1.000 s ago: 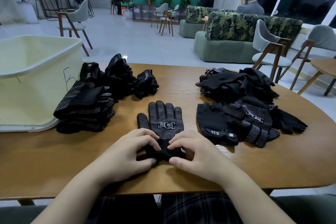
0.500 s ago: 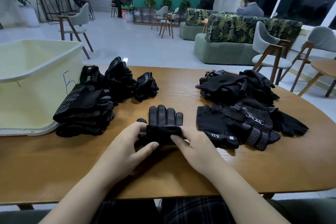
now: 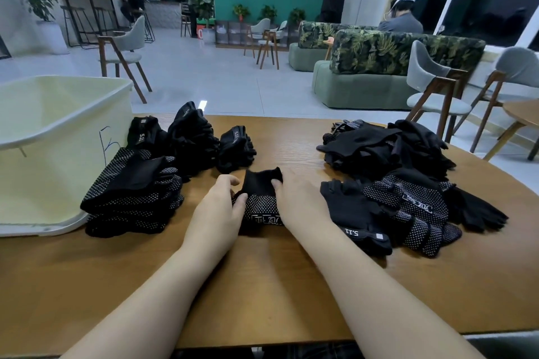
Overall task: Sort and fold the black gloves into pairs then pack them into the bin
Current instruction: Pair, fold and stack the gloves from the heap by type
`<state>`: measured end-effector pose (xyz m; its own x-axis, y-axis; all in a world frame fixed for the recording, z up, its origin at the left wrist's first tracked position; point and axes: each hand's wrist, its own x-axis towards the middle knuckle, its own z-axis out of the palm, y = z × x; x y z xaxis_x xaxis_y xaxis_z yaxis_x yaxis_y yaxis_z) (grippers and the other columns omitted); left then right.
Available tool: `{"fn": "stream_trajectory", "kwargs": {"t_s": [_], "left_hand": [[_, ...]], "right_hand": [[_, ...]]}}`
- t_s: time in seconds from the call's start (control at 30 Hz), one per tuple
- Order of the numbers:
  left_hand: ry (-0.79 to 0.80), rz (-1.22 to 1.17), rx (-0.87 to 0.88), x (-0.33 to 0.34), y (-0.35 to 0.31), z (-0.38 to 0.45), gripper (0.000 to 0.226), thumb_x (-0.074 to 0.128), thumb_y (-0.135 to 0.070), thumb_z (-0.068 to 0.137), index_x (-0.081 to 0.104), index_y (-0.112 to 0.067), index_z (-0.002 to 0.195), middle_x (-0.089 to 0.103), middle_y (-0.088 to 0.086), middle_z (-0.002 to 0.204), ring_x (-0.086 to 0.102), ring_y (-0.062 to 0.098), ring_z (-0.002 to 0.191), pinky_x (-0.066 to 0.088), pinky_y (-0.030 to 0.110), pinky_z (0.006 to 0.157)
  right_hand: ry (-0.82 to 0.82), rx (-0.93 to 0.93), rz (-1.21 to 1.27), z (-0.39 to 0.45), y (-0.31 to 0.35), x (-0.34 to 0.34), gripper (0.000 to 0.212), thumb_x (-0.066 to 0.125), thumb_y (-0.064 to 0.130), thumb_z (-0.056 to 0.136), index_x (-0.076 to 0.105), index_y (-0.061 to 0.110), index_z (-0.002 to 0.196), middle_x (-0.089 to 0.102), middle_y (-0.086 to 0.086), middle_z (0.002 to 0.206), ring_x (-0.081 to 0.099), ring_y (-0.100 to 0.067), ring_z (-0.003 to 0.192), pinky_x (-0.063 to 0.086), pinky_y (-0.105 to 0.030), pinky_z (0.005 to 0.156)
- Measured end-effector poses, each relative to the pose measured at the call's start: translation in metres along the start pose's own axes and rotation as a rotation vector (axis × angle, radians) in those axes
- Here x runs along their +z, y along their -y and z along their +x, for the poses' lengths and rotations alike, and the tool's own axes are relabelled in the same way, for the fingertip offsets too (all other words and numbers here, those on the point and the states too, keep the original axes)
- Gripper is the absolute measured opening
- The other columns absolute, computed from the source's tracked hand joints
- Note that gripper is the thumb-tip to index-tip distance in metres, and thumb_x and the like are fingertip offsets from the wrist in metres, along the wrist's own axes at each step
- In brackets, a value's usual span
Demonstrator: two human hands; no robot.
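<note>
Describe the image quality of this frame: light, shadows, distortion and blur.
Head view: dim, even indoor light, dark windows at right; soft shadows under the forearms on the table; wide-angle bending curves the table edge and tilts the chairs; the black gloves lose detail in the piles, though the white dots on the folded pair between left hand and right hand stay sharp.

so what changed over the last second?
The dotted glove pair that lay flat with fingers spread has been folded over on itself, cuff end flipped away from the person. The left hand and right hand moved forward with it and now grip its sides. The folded stack, unsorted pile and bin stayed put.
</note>
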<state>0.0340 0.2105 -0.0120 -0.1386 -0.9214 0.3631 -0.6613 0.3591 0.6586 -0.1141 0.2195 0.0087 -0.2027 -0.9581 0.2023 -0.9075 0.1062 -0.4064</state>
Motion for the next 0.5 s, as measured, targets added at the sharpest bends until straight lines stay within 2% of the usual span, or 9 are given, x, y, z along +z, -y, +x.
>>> {"fn": "stream_trajectory", "kwargs": {"t_s": [0.1,0.17,0.23,0.3,0.37,0.43,0.5], "left_hand": [[-0.003,0.033,0.039,0.004,0.003,0.001,0.021,0.052,-0.025,0.095,0.052,-0.018,0.116,0.051,-0.006,0.109,0.055,0.013,0.094,0.044,0.027,0.077],[-0.014,0.041,0.078,0.004,0.007,-0.002,0.016,0.054,-0.027,0.094,0.059,-0.017,0.106,0.048,-0.005,0.109,0.054,0.015,0.098,0.043,0.026,0.080],[-0.038,0.060,0.097,0.002,0.009,-0.008,0.019,0.060,-0.034,0.090,0.063,-0.019,0.100,0.046,-0.005,0.108,0.046,0.015,0.104,0.035,0.024,0.085],[-0.050,0.129,0.093,-0.001,0.010,-0.013,0.030,0.063,-0.046,0.083,0.065,-0.023,0.103,0.044,-0.004,0.110,0.038,0.015,0.108,0.030,0.024,0.087],[-0.034,0.193,0.069,-0.002,0.009,-0.016,0.040,0.064,-0.054,0.079,0.064,-0.026,0.107,0.043,-0.004,0.110,0.036,0.015,0.108,0.034,0.026,0.088],[0.007,0.193,0.022,-0.003,0.008,-0.018,0.042,0.063,-0.057,0.079,0.063,-0.029,0.110,0.040,-0.005,0.107,0.043,0.015,0.104,0.041,0.030,0.088],[0.044,0.178,0.013,-0.003,0.007,-0.019,0.039,0.060,-0.056,0.081,0.062,-0.031,0.111,0.040,-0.007,0.105,0.050,0.014,0.095,0.044,0.032,0.083]], "right_hand": [[0.009,0.059,-0.075,0.004,-0.001,0.009,0.025,0.038,0.033,0.102,0.045,0.013,0.115,0.062,-0.008,0.109,0.059,-0.029,0.098,0.040,-0.032,0.066],[-0.034,0.037,-0.058,0.004,-0.003,0.013,0.026,0.043,0.029,0.100,0.044,0.014,0.121,0.057,-0.006,0.118,0.054,-0.026,0.108,0.043,-0.034,0.075],[-0.126,-0.066,-0.029,0.003,-0.008,0.016,0.035,0.048,0.025,0.097,0.043,0.016,0.131,0.049,-0.003,0.128,0.044,-0.022,0.118,0.038,-0.032,0.093],[-0.181,-0.186,0.034,0.000,-0.011,0.015,0.038,0.050,0.026,0.096,0.048,0.018,0.133,0.047,-0.001,0.134,0.039,-0.019,0.124,0.032,-0.029,0.102],[-0.111,-0.226,0.105,-0.003,-0.011,0.016,0.036,0.047,0.031,0.097,0.054,0.019,0.130,0.045,-0.001,0.140,0.035,-0.017,0.131,0.030,-0.032,0.107],[0.007,-0.176,0.130,-0.006,-0.011,0.019,0.037,0.041,0.036,0.100,0.057,0.020,0.129,0.043,0.001,0.144,0.034,-0.016,0.134,0.031,-0.035,0.108],[0.043,-0.122,0.138,-0.007,-0.011,0.020,0.039,0.036,0.039,0.101,0.060,0.019,0.124,0.048,0.002,0.136,0.040,-0.018,0.128,0.034,-0.036,0.104]]}}
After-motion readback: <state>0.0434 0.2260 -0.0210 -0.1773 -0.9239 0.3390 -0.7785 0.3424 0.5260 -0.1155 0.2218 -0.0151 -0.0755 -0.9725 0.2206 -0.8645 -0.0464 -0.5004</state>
